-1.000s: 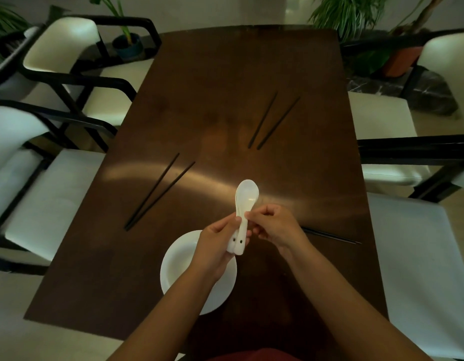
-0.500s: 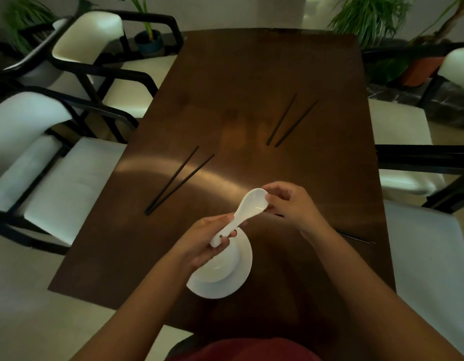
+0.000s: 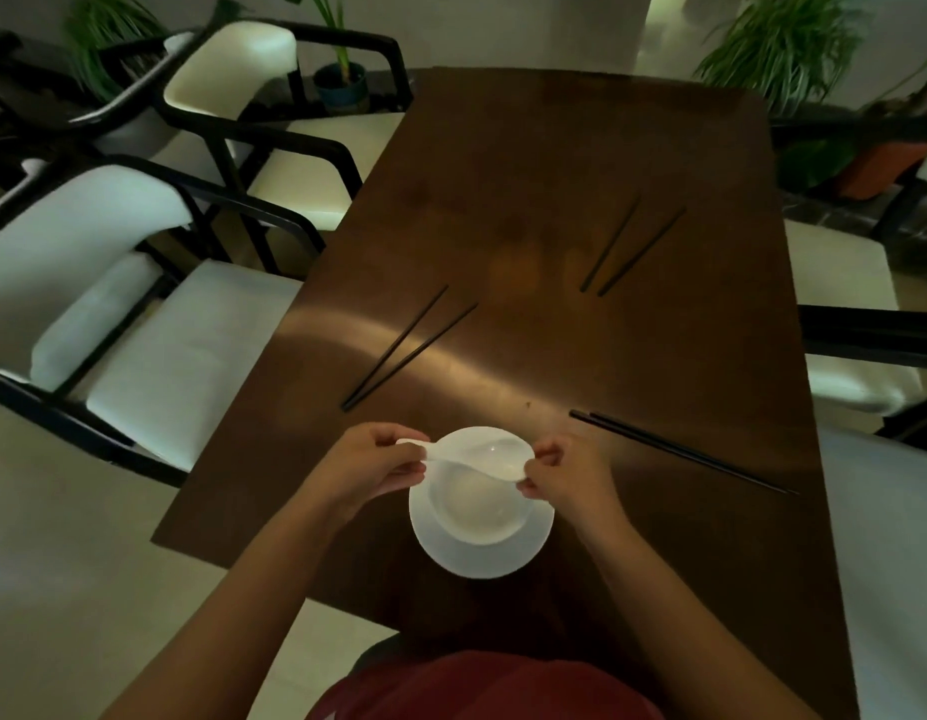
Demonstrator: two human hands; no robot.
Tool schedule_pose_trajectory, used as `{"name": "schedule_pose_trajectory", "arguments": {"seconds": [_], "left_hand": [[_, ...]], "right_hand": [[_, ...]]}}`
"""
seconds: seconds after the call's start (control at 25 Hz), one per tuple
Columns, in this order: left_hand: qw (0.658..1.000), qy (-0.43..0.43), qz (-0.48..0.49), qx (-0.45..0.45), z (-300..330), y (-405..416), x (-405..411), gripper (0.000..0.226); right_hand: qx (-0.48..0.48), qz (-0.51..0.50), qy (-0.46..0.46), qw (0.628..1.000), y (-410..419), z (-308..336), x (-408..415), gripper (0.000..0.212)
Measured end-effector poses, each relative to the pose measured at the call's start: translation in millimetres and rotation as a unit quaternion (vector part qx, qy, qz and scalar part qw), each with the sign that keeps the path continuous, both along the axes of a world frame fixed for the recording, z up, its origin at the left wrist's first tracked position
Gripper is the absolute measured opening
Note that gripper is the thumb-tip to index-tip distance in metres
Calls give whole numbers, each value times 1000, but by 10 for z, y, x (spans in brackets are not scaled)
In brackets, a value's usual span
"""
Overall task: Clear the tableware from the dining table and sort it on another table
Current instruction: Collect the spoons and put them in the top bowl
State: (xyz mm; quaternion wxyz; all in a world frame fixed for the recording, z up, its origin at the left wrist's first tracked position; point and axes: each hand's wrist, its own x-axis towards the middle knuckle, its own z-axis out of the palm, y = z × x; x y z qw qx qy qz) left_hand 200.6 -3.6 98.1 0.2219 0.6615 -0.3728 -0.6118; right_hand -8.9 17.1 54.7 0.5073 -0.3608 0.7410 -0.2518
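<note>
A white ceramic spoon [image 3: 477, 459] lies crosswise over a white bowl [image 3: 477, 511], which sits on a white plate [image 3: 503, 563] near the front edge of the dark wooden dining table [image 3: 580, 148]. My left hand [image 3: 367, 470] pinches the spoon's handle end at the bowl's left rim. My right hand [image 3: 565, 472] pinches the spoon's scoop end at the right rim. Three pairs of black chopsticks lie on the table: one left of centre [image 3: 409, 348], one farther back [image 3: 630, 246], one to the right [image 3: 679, 449].
White-cushioned chairs with black frames stand along the left side [image 3: 191, 330] and the right side [image 3: 856, 356] of the table. Potted plants [image 3: 778, 44] stand beyond the far end. The floor on the left is pale tile.
The spoon has come down from upright in front of me and now lies flat across the bowl. Both hands lowered with it, and the view shifted so the bowl sits more central.
</note>
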Motion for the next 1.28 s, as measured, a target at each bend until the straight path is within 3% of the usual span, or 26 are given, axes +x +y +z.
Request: {"name": "schedule_pose_trajectory", "arguments": {"seconds": [0.2,0.36,0.52,0.72,1.08,1.28], "left_hand": [[1000,-16,19,18,-118,70,126,10],[999,-18,22,21,-168,61,146,11],[999,-51,-4,17,-191,26,113,10],[999,-48,10,24,-211,26,84,7],[995,-60,-66,49,-223,-44,223,21],[990,-82,-101,54,-265,-127,295,4]], "right_hand": [[-28,104,157,982,128,-62,196,8],[-64,155,212,963,139,-93,295,29],[-51,207,266,940,131,-148,347,29],[-35,210,267,940,70,-150,343,30],[-60,288,287,912,112,-75,227,29],[-74,238,220,943,-7,-5,94,24]]}}
